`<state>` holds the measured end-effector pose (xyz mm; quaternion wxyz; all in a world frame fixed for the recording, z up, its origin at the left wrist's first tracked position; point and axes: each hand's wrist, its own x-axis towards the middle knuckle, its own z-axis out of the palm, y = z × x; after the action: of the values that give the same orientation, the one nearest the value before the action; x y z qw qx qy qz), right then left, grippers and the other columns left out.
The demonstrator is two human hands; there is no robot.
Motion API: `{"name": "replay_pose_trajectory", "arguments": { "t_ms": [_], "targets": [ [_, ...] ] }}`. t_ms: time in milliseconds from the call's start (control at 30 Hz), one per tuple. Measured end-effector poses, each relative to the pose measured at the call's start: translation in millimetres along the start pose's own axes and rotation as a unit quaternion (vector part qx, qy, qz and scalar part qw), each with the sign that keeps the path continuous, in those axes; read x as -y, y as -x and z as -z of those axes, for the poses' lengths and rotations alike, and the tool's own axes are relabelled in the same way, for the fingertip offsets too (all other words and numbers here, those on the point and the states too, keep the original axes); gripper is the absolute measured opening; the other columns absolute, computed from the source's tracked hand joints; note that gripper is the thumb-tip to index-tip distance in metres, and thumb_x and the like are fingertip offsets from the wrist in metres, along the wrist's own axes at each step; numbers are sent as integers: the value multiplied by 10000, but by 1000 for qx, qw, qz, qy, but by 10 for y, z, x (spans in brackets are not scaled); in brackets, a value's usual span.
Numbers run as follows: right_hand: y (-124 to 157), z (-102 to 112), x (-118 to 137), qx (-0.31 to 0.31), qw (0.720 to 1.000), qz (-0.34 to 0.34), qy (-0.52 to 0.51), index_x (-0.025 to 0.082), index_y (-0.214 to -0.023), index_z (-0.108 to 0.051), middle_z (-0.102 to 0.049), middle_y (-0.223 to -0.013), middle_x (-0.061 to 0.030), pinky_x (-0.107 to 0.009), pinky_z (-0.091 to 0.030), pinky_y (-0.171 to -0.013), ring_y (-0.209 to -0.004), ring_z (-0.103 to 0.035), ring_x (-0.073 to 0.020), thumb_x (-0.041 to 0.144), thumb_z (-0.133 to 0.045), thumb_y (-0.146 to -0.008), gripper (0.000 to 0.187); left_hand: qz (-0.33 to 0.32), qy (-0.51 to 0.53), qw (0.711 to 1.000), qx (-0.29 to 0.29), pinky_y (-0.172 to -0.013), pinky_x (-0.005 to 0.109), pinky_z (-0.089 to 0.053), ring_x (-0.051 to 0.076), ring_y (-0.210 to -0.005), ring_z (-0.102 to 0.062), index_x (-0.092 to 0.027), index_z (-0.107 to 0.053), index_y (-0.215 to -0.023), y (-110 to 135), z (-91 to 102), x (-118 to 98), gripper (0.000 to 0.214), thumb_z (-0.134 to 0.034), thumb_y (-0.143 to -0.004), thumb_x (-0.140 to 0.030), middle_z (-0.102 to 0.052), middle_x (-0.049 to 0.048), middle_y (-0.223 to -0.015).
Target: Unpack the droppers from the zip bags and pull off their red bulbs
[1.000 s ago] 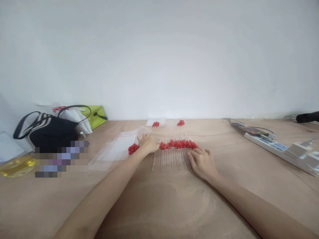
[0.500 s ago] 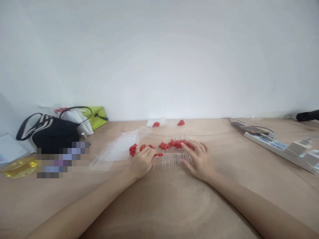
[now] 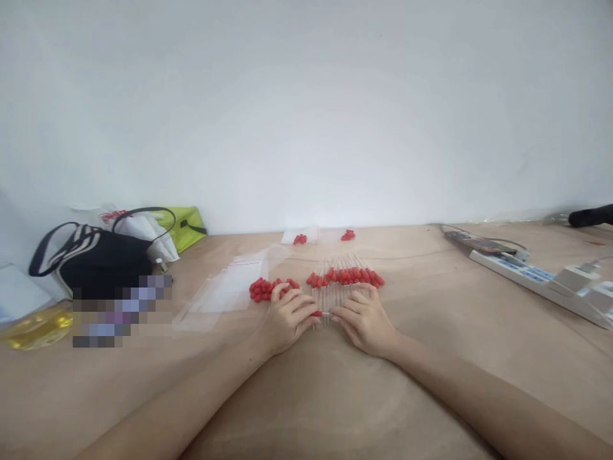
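My left hand (image 3: 288,318) pinches a thin pale stick with a red end piece (image 3: 317,314), held level just above the table. My right hand (image 3: 364,322) has its fingers closed at the stick's other end; its fingertips are partly hidden. Under and behind both hands lie several thin translucent sticks (image 3: 330,296), side by side. A row of red end pieces (image 3: 352,275) runs across them, with pale shafts fanning toward the wall. Beside my left hand's fingers is a heap of loose red pieces (image 3: 261,291).
Flat clear plastic bags (image 3: 225,291) lie left of the heap. Two small red clusters, one left (image 3: 299,239) and one right (image 3: 348,236), sit near the wall. A black bag (image 3: 105,259) stands at left, a white power strip (image 3: 531,279) with a phone (image 3: 488,246) at right.
My left hand has moved right and nearer with the red-ended stick. My right hand has come down and left from the row, and its fingers have closed at the stick's other end.
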<state>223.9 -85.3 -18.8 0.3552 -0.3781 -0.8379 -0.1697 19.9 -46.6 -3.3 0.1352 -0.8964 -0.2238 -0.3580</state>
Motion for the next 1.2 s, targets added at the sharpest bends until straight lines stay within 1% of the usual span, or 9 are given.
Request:
{"name": "replay_pose_trajectory", "arguments": {
  "t_ms": [233, 567, 700, 800, 867, 933, 1033, 1100, 1200],
  "targets": [
    [30, 63, 6, -19, 999, 32, -29, 200, -769, -613, -504, -514, 28, -387, -221, -849, -628, -392, -122, 202, -447, -812, 171, -17, 18, 1000, -3, -901, 373, -227, 124, -747, -548, -215, -592, -691, 59, -14, 7, 177, -504, -831, -277, -645, -47, -663],
    [38, 93, 19, -26, 998, 30, -43, 195, -755, -612, -504, -508, 25, -377, -241, -820, -615, -386, -119, 210, -436, -815, 187, -45, 22, 999, -9, -843, 371, -262, 123, -725, -537, -200, -584, -687, 13, 70, -43, 194, -474, -844, -227, -642, -35, -670],
    [51, 111, 21, -28, 998, 26, -49, 205, -761, -617, -496, -497, 30, -379, -240, -832, -608, -392, -119, 217, -438, -817, 187, -49, 29, 998, -3, -764, 339, -327, 135, -718, -529, -197, -579, -701, 34, 69, -58, 173, -474, -837, -203, -646, -20, -690],
    [93, 144, -54, -30, 999, 4, -44, 208, -750, -623, -508, -500, 29, -369, -243, -834, -609, -409, -119, 230, -450, -816, 187, -31, 37, 999, -10, -691, 295, -383, 134, -691, -522, -189, -578, -736, 79, 117, 28, 163, -453, -839, -191, -636, 4, -711],
    [129, 167, -146, -34, 998, -47, -31, 209, -743, -631, -530, -515, 24, -350, -253, -813, -610, -430, -119, 233, -451, -820, 197, 30, 46, 998, -32, -673, 263, -418, 128, -691, -532, -180, -579, -759, 106, 202, 168, 171, -430, -842, -188, -621, 22, -726],
    [155, 178, -238, -40, 992, -115, -17, 214, -781, -644, -562, -544, 20, -327, -261, -778, -611, -461, -116, 239, -446, -828, 205, 144, 41, 987, -61, -680, 248, -440, 133, -719, -550, -176, -586, -770, 124, 320, 368, 185, -419, -836, -220, -606, 34, -745],
    [158, 164, -313, -38, 984, -174, 0, 218, -874, -650, -619, -627, 3, -301, -266, -729, -644, -515, -119, 241, -420, -843, 233, 364, -31, 927, -81, -661, 261, -454, 157, -726, -565, -153, -619, -834, 160, 489, 707, 233, -429, -790, -281, -595, 66, -848],
    [146, 142, -314, -33, 982, -184, 22, 213, -890, -650, -647, -678, -11, -296, -262, -716, -678, -541, -128, 227, -409, -840, 247, 470, -50, 881, -27, -643, 266, -457, 162, -683, -577, -142, -629, -892, 206, 551, 894, 274, -434, -746, -267, -603, 66, -836],
    [131, 108, -288, -41, 977, -198, 72, 210, -859, -657, -672, -719, -16, -292, -253, -707, -674, -559, -133, 198, -417, -817, 243, 531, -37, 844, 65, -633, 257, -452, 166, -673, -595, -144, -618, -944, 293, 547, 1042, 316, -442, -715, -272, -636, 48, -796]
  ]
}}
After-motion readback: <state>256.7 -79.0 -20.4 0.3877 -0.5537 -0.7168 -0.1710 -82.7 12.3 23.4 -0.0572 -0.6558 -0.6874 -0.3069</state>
